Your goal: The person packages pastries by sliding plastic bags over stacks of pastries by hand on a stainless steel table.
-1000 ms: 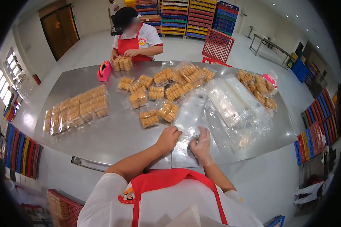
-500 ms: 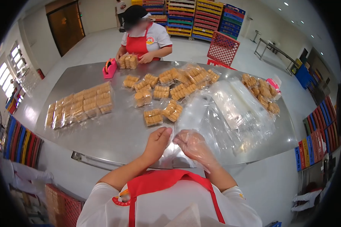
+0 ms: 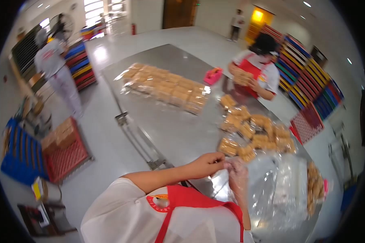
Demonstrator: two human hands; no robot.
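Note:
My left hand (image 3: 209, 165) is bare and closed, its fingertips pinched together. My right hand (image 3: 238, 175) wears a loose clear plastic glove, and its fingers are curled in against the left fingertips. What is pinched between them is blurred and too small to name. Just beyond the hands lie several clear packs of round tan biscuits (image 3: 253, 129). Flat clear plastic bags (image 3: 288, 186) are spread on the steel table (image 3: 150, 109) to the right of my right hand.
A large block of wrapped biscuit packs (image 3: 166, 87) lies at the table's far left. Near it stands a pink tape dispenser (image 3: 213, 75). Across the table a co-worker (image 3: 257, 69) holds a biscuit pack. More biscuits (image 3: 314, 188) sit at the right edge. Crates (image 3: 67, 152) stand on the floor.
My view has swung to the left, so the table and co-worker appear further right. My hands have come together, fingertips now meeting. The co-worker has lifted a biscuit pack.

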